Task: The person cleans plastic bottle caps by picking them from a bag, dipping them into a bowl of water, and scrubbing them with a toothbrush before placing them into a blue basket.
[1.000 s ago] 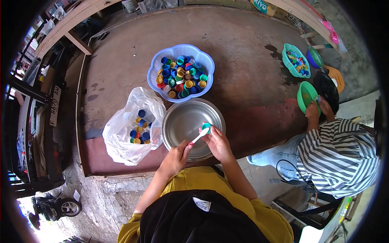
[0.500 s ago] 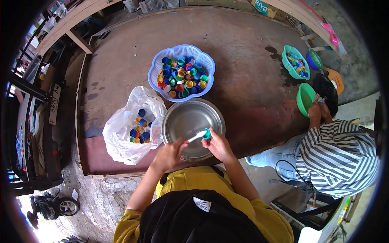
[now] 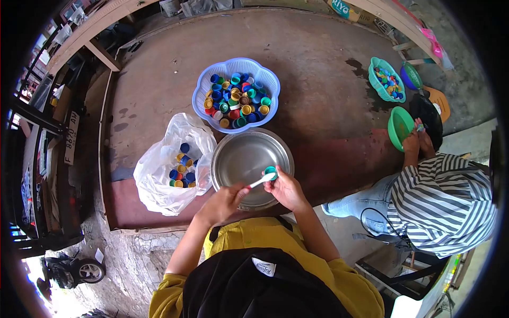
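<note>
The step in hand appears to be scrubbing a cap. The right hand [image 3: 286,188] pinches the teal cap [image 3: 271,171] over the steel bowl [image 3: 241,159]. The left hand [image 3: 222,201] is closed around the brush [image 3: 261,181], its head at the cap. The next move likely calls for turning the cap against the bristles. The bristles and the cap's inside are too small to make out.

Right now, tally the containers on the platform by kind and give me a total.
Blue plastic basket of bottle caps: 1
Steel bowl: 1
White plastic bag of caps: 1
Green baskets, one with caps and one by the other person's hands: 2
Total: 5
</note>
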The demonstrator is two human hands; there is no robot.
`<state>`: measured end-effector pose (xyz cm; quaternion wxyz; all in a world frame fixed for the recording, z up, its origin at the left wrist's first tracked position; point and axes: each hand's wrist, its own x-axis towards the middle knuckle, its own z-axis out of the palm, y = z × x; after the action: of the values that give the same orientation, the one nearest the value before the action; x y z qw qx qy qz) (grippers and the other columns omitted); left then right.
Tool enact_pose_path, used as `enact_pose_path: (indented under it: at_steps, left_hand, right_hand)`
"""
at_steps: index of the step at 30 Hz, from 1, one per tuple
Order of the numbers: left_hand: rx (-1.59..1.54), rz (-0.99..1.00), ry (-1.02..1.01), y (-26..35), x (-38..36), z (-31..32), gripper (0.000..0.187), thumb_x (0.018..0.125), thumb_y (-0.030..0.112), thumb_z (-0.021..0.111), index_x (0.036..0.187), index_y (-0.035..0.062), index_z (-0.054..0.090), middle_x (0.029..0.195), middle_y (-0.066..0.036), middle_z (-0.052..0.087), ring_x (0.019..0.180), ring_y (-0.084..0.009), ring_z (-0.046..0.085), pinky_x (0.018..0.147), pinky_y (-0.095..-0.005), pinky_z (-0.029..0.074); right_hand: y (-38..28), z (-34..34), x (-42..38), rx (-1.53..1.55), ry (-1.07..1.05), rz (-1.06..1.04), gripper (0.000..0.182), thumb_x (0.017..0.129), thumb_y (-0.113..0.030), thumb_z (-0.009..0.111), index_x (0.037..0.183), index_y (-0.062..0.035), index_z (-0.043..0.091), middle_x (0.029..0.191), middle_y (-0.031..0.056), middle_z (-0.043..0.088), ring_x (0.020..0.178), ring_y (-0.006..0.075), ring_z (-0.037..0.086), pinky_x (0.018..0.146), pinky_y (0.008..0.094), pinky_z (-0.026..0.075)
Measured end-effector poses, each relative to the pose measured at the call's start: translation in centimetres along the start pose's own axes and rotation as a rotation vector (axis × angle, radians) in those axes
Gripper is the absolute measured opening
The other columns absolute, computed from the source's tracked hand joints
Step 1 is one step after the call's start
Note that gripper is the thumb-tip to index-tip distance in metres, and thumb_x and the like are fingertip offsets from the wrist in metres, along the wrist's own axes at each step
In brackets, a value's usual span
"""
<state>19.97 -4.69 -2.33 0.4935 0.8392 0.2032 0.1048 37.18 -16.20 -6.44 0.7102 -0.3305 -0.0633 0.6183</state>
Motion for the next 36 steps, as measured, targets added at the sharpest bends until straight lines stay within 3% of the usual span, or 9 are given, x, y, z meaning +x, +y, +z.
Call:
enact_pose_path:
  at_steps: [1, 4, 8, 9, 15, 18, 21, 23, 36]
  left_hand:
    - [0.086, -0.123, -0.025, -0.6, 0.3, -0.5, 0.028, 0.092, 0.028, 0.043, 0.095, 0.0019, 0.053, 0.066, -0.023, 0.056, 0.066, -0.0430, 0.055, 0.055, -0.0459, 0.041]
    - [0.109, -0.175, 0.029, 0.1, 0.7, -2.0, 0.028, 0.092, 0.028, 0.043, 0.094, 0.0022, 0.054, 0.065, -0.023, 0.055, 0.066, -0.0432, 0.055, 0.056, -0.0467, 0.040]
    - [0.078, -0.111, -0.053, 0.7, 0.9, -1.8, 0.027, 0.092, 0.027, 0.044, 0.090, 0.0015, 0.053, 0.064, -0.023, 0.054, 0.065, -0.0424, 0.054, 0.055, -0.0452, 0.039]
    - [0.063, -0.109, -0.012, 0.4, 1.1, -2.0, 0.028, 0.092, 0.024, 0.045, 0.094, -0.0014, 0.055, 0.059, -0.022, 0.050, 0.056, -0.0377, 0.050, 0.054, -0.0400, 0.038]
    - [0.014, -0.065, -0.021, 0.7, 0.5, -0.6, 0.025, 0.091, 0.025, 0.046, 0.090, 0.0013, 0.053, 0.064, -0.023, 0.054, 0.066, -0.0419, 0.054, 0.056, -0.0448, 0.040]
    - [0.090, -0.154, -0.010, 1.3, 0.7, -1.7, 0.025, 0.091, 0.025, 0.046, 0.090, 0.0014, 0.054, 0.064, -0.023, 0.055, 0.066, -0.0414, 0.055, 0.056, -0.0448, 0.041]
    - [0.050, 0.016, 0.049, 0.6, 0.4, -0.9, 0.024, 0.091, 0.025, 0.046, 0.089, 0.0019, 0.053, 0.063, -0.023, 0.055, 0.065, -0.0412, 0.055, 0.056, -0.0450, 0.041]
    - [0.127, -0.093, 0.085, 0.5, 0.7, -1.4, 0.023, 0.091, 0.022, 0.047, 0.089, -0.0006, 0.053, 0.061, -0.022, 0.053, 0.060, -0.0398, 0.053, 0.054, -0.0426, 0.039]
    - [0.083, -0.064, 0.075, 1.6, 0.0, -1.2, 0.022, 0.091, 0.023, 0.046, 0.087, 0.0020, 0.049, 0.061, -0.023, 0.053, 0.063, -0.0418, 0.054, 0.052, -0.0453, 0.039]
  right_hand:
    - [0.1, -0.1, 0.2, 0.001, -0.010, -0.013, 0.035, 0.094, -0.032, 0.039, 0.099, 0.0011, 0.051, 0.075, 0.0061, 0.050, 0.071, 0.0156, 0.046, 0.064, 0.0280, 0.036]
    - [-0.2, 0.2, -0.5, -0.022, -0.005, 0.078, 0.033, 0.093, -0.032, 0.041, 0.096, -0.0006, 0.051, 0.074, 0.0056, 0.050, 0.070, 0.0158, 0.046, 0.064, 0.0279, 0.036]
    - [-0.5, 0.5, -0.2, 0.036, -0.033, 0.056, 0.029, 0.093, -0.031, 0.042, 0.092, -0.0039, 0.052, 0.076, 0.0045, 0.051, 0.071, 0.0148, 0.047, 0.063, 0.0272, 0.037]
    - [-0.6, 0.7, -0.1, 0.027, -0.041, 0.062, 0.027, 0.093, -0.030, 0.042, 0.092, -0.0048, 0.052, 0.077, 0.0038, 0.052, 0.071, 0.0136, 0.048, 0.063, 0.0266, 0.037]
    - [-0.6, 0.7, 0.0, 0.008, -0.009, 0.004, 0.024, 0.093, -0.029, 0.042, 0.090, -0.0067, 0.052, 0.080, 0.0028, 0.053, 0.071, 0.0124, 0.049, 0.062, 0.0254, 0.038]
    - [0.0, 0.5, 0.0, 0.009, -0.001, 0.017, 0.023, 0.093, -0.029, 0.042, 0.090, -0.0078, 0.051, 0.080, 0.0021, 0.053, 0.072, 0.0116, 0.048, 0.062, 0.0254, 0.037]
    - [0.1, 0.4, 0.2, 0.010, -0.040, -0.001, 0.023, 0.093, -0.029, 0.043, 0.091, -0.0080, 0.051, 0.080, 0.0020, 0.052, 0.073, 0.0116, 0.048, 0.062, 0.0257, 0.037]
    - [-0.1, 0.7, 0.2, -0.022, -0.028, -0.008, 0.023, 0.093, -0.029, 0.042, 0.090, -0.0077, 0.051, 0.081, 0.0024, 0.052, 0.073, 0.0117, 0.048, 0.062, 0.0260, 0.037]
    - [-0.5, 0.5, 0.0, 0.009, -0.045, -0.005, 0.028, 0.092, -0.020, 0.042, 0.115, -0.0043, 0.046, 0.095, 0.0070, 0.056, 0.087, 0.0180, 0.056, 0.074, 0.0285, 0.043]
